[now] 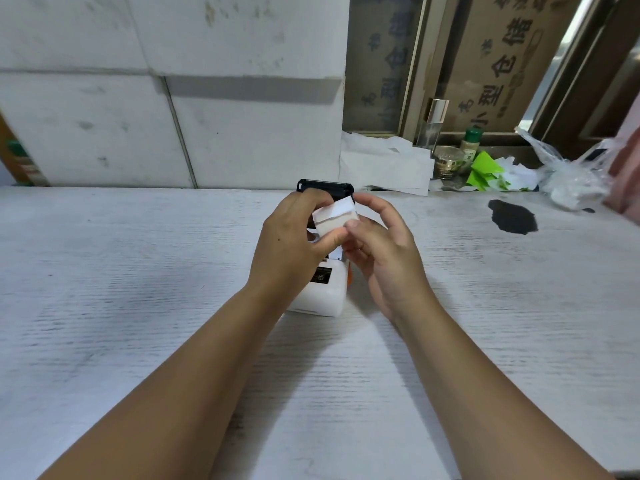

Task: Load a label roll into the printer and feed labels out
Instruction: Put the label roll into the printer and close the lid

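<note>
A small white label printer (325,292) lies on the white wood-grain table (138,271), its black lid (325,186) raised open at the far end. Just above the printer, my left hand (291,244) and my right hand (381,244) both pinch a white label roll (334,216). A loose end of white label paper sticks up from the roll between my fingers. My hands hide the printer's open compartment.
White boxes (173,98) stand against the back. At the back right lie crumpled white paper (384,164), a glass jar (446,161), a green-capped bottle (471,143), green scraps (485,171) and a plastic bag (568,174). A dark stain (512,220) marks the table.
</note>
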`<action>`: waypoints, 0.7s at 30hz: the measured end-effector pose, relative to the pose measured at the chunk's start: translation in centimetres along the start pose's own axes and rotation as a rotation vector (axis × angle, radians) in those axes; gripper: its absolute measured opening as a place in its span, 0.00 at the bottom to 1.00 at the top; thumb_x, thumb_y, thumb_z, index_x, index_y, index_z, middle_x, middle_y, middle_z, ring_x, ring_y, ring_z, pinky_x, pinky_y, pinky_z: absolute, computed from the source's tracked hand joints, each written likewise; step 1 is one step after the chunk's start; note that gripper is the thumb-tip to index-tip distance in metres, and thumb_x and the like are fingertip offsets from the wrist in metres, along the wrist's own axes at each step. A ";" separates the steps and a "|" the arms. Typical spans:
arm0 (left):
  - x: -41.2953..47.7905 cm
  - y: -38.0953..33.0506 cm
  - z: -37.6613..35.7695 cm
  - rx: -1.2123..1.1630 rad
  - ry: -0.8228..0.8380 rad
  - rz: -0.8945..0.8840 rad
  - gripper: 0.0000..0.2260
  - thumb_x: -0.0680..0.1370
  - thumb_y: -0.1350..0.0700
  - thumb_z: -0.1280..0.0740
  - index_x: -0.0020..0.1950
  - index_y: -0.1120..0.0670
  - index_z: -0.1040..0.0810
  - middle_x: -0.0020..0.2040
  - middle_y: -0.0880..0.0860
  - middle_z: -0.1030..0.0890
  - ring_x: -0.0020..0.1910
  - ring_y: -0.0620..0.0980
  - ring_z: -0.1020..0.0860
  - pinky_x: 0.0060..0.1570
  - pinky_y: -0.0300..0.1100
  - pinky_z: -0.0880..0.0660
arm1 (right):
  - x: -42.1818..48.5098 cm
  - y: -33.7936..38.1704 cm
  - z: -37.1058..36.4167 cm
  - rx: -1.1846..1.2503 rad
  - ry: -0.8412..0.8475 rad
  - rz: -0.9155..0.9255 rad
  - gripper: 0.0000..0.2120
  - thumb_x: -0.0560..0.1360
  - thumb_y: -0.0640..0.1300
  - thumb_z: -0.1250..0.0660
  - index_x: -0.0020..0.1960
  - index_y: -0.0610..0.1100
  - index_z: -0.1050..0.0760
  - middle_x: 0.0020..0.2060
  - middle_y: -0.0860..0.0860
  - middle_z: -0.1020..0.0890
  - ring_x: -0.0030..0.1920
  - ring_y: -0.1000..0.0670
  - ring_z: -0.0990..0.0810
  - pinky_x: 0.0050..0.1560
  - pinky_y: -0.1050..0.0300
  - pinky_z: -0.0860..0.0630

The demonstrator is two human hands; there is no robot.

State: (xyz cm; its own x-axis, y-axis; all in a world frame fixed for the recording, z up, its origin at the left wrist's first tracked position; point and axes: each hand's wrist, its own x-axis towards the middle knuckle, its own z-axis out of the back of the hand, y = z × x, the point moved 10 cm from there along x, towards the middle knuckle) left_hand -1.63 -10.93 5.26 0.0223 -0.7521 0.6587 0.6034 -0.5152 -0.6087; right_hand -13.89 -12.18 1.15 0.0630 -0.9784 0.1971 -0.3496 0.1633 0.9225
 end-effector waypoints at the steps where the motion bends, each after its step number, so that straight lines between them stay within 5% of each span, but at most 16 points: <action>1: 0.0 0.0 0.0 0.003 0.008 -0.002 0.13 0.71 0.53 0.27 0.52 0.55 0.23 0.44 0.43 0.26 0.42 0.35 0.28 0.39 0.28 0.29 | 0.0 0.0 0.0 -0.017 -0.007 0.001 0.13 0.76 0.35 0.36 0.56 0.50 0.25 0.32 0.54 0.19 0.35 0.54 0.22 0.39 0.62 0.25; 8: -0.2 -0.1 -2.1 0.000 0.239 0.000 0.24 0.68 0.51 0.24 0.61 0.50 0.28 0.50 0.40 0.24 0.51 0.40 0.25 0.50 0.41 0.25 | 0.2 -1.2 1.7 -0.009 -0.158 -0.085 0.09 0.76 0.40 0.36 0.53 0.50 0.24 0.43 0.46 0.20 0.32 0.56 0.22 0.36 0.63 0.23; 11: -0.2 0.2 -2.1 0.014 0.235 0.024 0.29 0.69 0.52 0.25 0.67 0.48 0.30 0.54 0.40 0.26 0.52 0.40 0.26 0.51 0.33 0.27 | 0.3 -1.2 1.9 -0.048 -0.172 -0.068 0.06 0.75 0.43 0.34 0.50 0.52 0.24 0.42 0.47 0.19 0.34 0.56 0.20 0.39 0.62 0.22; 17: 0.2 1.1 -1.0 -0.049 0.156 0.109 0.20 0.70 0.52 0.26 0.61 0.49 0.23 0.51 0.43 0.22 0.46 0.38 0.23 0.48 0.28 0.27 | 0.3 -1.1 2.3 -0.225 -0.190 -0.030 0.16 0.74 0.52 0.33 0.60 0.51 0.28 0.40 0.54 0.16 0.42 0.56 0.18 0.51 0.58 0.22; 21: 0.6 2.8 0.4 -0.044 0.068 0.233 0.16 0.70 0.53 0.27 0.57 0.47 0.22 0.50 0.45 0.19 0.45 0.44 0.21 0.44 0.30 0.27 | 0.3 -0.4 2.2 -0.541 -0.216 0.060 0.07 0.76 0.50 0.36 0.52 0.50 0.24 0.43 0.57 0.18 0.45 0.58 0.21 0.50 0.60 0.27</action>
State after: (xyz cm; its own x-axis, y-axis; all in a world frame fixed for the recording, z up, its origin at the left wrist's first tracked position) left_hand 0.45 -12.68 4.14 0.1019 -0.8779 0.4679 0.5533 -0.3408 -0.7600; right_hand -15.79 -12.80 0.15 -0.1537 -0.9599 0.2345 0.1843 0.2053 0.9612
